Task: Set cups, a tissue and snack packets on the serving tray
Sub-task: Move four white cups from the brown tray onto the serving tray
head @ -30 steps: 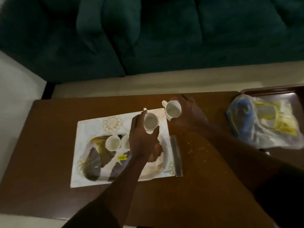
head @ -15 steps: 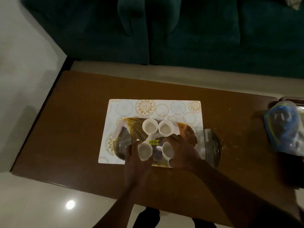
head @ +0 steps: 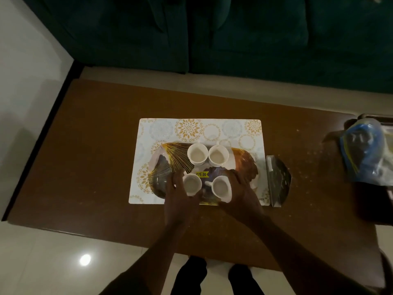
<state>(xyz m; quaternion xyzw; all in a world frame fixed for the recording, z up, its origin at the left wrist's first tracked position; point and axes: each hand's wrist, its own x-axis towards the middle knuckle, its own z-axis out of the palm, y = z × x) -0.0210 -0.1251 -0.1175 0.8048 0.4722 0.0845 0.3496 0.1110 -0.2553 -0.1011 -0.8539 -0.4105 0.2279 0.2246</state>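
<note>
A leaf-patterned serving tray [head: 244, 162] with a yellow price sticker lies on a white placemat [head: 161, 130]. Two white cups [head: 197, 154] [head: 218, 156] stand side by side at the tray's far edge. My left hand [head: 179, 199] is wrapped around a third white cup [head: 192, 184] at the tray's near left. My right hand [head: 242, 192] holds a fourth white cup [head: 221, 186] at the near right, its handle pointing left. Both near cups rest on the tray.
The brown wooden table [head: 95, 156] carries a dark packet [head: 277, 179] just right of the placemat. A clear and blue plastic bag [head: 368, 152] sits on a second tray at the far right. A teal sofa [head: 234, 35] stands behind the table.
Both hands brought their cups from the tray's far side down to its near edge. The view tilted and shifted, so the table now sits lower in frame.
</note>
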